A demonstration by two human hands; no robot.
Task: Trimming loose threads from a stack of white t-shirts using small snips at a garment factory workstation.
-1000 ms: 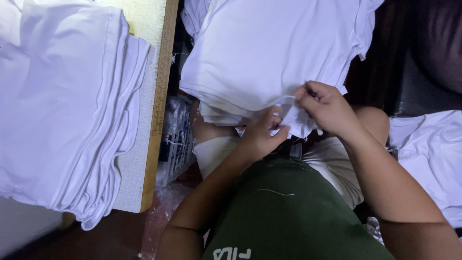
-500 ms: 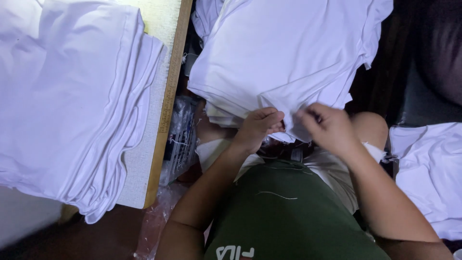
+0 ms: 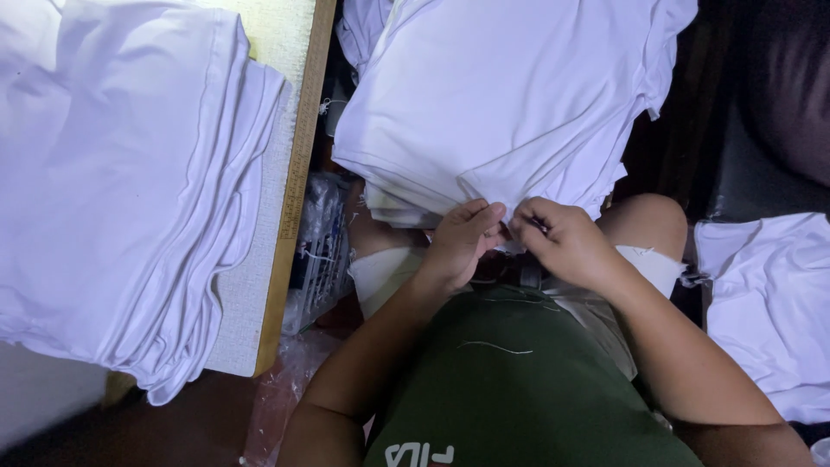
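Observation:
A stack of white garments lies on my lap, reaching up to the top of the view. My left hand and my right hand meet at the near edge of the top garment and pinch its hem between fingers and thumbs. The fingertips of both hands almost touch each other. Whatever small item may be between them is hidden by the fingers. Loose white threads lie on my green shirt just below the hands.
A second pile of white garments rests on a table with a wooden edge at the left. More white cloth lies at the right. A plastic-wrapped bundle sits between the table and my knee.
The hands have drawn closer together at the hem, and the small flap of cloth that was lifted before now lies flat. The view has shifted slightly.

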